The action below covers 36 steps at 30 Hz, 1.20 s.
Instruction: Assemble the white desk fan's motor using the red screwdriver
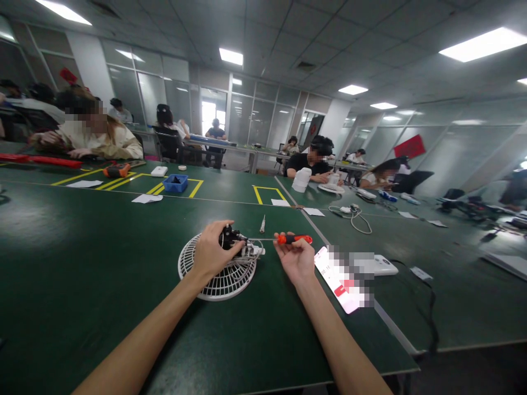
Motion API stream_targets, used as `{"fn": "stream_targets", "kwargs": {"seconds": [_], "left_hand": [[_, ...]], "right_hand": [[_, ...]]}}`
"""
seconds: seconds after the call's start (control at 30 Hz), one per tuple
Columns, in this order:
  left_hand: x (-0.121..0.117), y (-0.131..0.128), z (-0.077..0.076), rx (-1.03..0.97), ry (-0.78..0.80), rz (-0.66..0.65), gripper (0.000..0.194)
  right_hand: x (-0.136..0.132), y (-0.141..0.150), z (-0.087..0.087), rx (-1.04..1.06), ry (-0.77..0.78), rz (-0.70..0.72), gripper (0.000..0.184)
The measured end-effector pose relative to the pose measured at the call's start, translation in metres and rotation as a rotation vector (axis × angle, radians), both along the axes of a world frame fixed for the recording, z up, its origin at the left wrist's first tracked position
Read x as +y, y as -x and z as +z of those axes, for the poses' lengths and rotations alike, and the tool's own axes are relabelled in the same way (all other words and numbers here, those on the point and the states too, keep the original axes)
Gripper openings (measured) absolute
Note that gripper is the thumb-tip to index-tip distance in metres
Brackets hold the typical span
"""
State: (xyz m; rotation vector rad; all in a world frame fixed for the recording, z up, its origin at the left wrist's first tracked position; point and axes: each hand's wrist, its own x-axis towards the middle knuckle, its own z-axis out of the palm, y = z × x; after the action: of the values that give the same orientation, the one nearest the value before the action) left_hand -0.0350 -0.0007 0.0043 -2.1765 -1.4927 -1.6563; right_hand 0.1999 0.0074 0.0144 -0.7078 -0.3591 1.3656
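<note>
My left hand (213,249) is wrapped round the black motor (230,237) of a small fan, whose white round grille (224,285) lies flat on the green table under it. White plastic parts and wires (253,250) stick out on the motor's right side. In my right hand (297,257), the fingers close on the handle of an orange and black screwdriver (294,239). Its shaft points left and its tip reaches the motor assembly; the exact contact spot is too small to make out. Just beyond lies a small pale pointed part (262,224).
A lit phone (340,282) and a white device (386,265) with a cable lie right of my right hand. Farther back are a blue bin (175,184), paper slips (147,198) and a coiled white cable (358,216). Several people sit at tables beyond.
</note>
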Motion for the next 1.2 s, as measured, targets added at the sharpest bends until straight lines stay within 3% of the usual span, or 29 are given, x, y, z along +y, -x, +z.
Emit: {"fn": "stream_targets", "kwargs": {"seconds": [0.17, 0.33, 0.63, 1.0, 1.2], "left_hand": [[-0.001, 0.000, 0.001, -0.005, -0.007, -0.001, 0.047], [-0.001, -0.001, 0.003, -0.005, 0.006, -0.005, 0.046], [-0.001, 0.000, 0.001, -0.002, 0.008, 0.007, 0.046], [0.000, 0.000, 0.001, -0.005, -0.008, -0.003, 0.045], [-0.001, 0.000, 0.002, -0.018, -0.004, -0.007, 0.045]], "right_hand": [[-0.001, 0.004, 0.000, -0.036, 0.060, -0.034, 0.007], [0.000, 0.008, 0.003, -0.064, 0.126, -0.042, 0.015], [0.005, 0.002, -0.003, -0.008, -0.016, -0.062, 0.021], [-0.003, 0.009, 0.010, 0.015, 0.045, -0.082, 0.033], [-0.002, 0.012, 0.005, -0.037, 0.047, -0.093, 0.023]]}}
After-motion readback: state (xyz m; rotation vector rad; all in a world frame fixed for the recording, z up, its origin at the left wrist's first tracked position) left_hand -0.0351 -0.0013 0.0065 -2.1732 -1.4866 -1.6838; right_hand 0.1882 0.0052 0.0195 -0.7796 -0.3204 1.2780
